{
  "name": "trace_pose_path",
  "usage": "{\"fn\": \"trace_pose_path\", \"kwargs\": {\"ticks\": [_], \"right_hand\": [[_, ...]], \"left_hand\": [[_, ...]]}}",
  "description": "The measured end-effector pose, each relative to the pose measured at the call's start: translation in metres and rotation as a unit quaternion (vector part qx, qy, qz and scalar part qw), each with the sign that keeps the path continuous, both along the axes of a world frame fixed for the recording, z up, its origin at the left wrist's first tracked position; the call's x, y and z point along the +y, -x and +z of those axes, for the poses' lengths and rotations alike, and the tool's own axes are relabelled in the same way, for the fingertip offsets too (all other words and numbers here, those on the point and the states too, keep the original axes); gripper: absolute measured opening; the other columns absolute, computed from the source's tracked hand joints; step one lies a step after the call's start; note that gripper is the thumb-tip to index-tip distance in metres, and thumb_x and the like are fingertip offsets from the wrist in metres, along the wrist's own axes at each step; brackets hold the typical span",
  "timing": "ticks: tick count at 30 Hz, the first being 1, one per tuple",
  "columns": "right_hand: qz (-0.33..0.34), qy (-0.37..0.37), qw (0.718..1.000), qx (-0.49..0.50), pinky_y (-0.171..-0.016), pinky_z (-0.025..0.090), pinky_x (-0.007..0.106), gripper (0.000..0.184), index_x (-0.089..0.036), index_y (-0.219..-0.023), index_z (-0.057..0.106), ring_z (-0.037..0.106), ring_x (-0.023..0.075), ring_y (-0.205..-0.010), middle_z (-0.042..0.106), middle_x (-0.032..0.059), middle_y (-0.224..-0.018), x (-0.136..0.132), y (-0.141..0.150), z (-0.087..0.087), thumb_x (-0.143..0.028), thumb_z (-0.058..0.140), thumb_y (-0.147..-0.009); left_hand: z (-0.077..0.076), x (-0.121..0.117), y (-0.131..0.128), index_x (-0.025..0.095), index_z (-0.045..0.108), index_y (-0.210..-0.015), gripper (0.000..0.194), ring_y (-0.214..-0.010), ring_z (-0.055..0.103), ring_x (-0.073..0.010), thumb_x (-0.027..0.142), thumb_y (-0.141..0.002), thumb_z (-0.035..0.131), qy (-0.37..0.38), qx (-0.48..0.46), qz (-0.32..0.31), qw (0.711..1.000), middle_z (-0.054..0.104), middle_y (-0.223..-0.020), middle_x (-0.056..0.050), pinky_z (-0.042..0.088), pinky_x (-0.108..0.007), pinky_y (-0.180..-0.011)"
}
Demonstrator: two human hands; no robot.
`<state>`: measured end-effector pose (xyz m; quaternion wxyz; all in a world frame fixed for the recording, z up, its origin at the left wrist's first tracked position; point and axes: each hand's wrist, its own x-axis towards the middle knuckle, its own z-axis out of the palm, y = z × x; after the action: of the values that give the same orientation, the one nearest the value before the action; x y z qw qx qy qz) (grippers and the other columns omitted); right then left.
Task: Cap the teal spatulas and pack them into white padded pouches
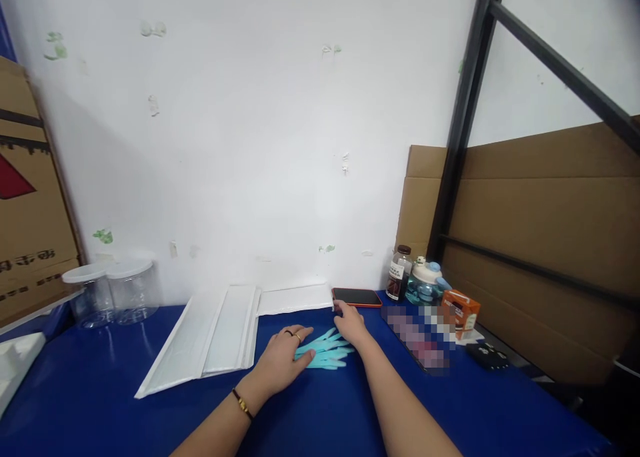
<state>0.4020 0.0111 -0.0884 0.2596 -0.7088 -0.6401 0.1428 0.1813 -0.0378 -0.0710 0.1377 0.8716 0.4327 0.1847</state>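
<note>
A pair of turquoise gloves (327,358) lies flat on the blue table, fingers fanned to the right. My left hand (283,363) rests over their cuff end, fingers extended and thumb on the gloves. Beyond the finger end of the gloves is my right hand (353,325), its index finger stretched forward and its thumb apart from it. That fingertip is by the right corner of a white padded envelope (295,299) and the near edge of a dark-screened phone (356,297) in a red case. Whether it touches either, I cannot tell.
More white padded envelopes (175,347) overlap at left. Two clear lidded jars (133,293) stand behind them. To the right are a brown-capped bottle (399,273), a blue water bottle (424,283), an orange box (460,310), a blurred flat item (415,340) and a black object (487,355).
</note>
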Motion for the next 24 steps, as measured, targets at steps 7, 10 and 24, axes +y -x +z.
{"fn": "trace_pose_path", "kwargs": {"ticks": [7,10,24], "right_hand": [[0.018,-0.019,0.999,-0.034,-0.092,0.029,0.036,0.047,-0.024,-0.115,0.053,0.048,0.0209,-0.111,0.059,0.0049,-0.115,-0.006,-0.001,0.007,-0.012,0.043,-0.071],[0.047,-0.024,0.999,-0.013,-0.091,0.032,0.034,0.04,-0.023,-0.114,0.054,0.049,0.021,-0.108,0.057,0.0058,-0.115,-0.018,-0.009,0.017,-0.021,0.049,-0.074],[0.298,0.043,0.952,-0.045,-0.084,0.039,0.028,0.058,-0.028,-0.111,0.061,0.047,0.0226,-0.103,0.054,0.0033,-0.109,-0.047,0.016,0.028,-0.042,0.075,-0.057]], "left_hand": [[-0.012,0.03,0.03,0.01,0.051,-0.123,0.051,-0.122,0.043,-0.0223,0.04,-0.086,0.033,0.005,0.039,0.127,0.991,0.048,-0.131,-0.013,0.03,-0.032,-0.104],[-0.014,0.036,0.033,0.005,0.05,-0.122,0.051,-0.123,0.041,-0.0237,0.036,-0.086,0.032,-0.005,0.073,0.171,0.983,0.049,-0.129,-0.017,0.029,-0.033,-0.105],[-0.001,0.043,0.045,0.014,0.058,-0.112,0.037,-0.11,0.051,-0.021,0.024,-0.082,0.037,-0.057,0.077,0.191,0.977,0.058,-0.116,-0.012,0.037,-0.032,-0.096]]}}
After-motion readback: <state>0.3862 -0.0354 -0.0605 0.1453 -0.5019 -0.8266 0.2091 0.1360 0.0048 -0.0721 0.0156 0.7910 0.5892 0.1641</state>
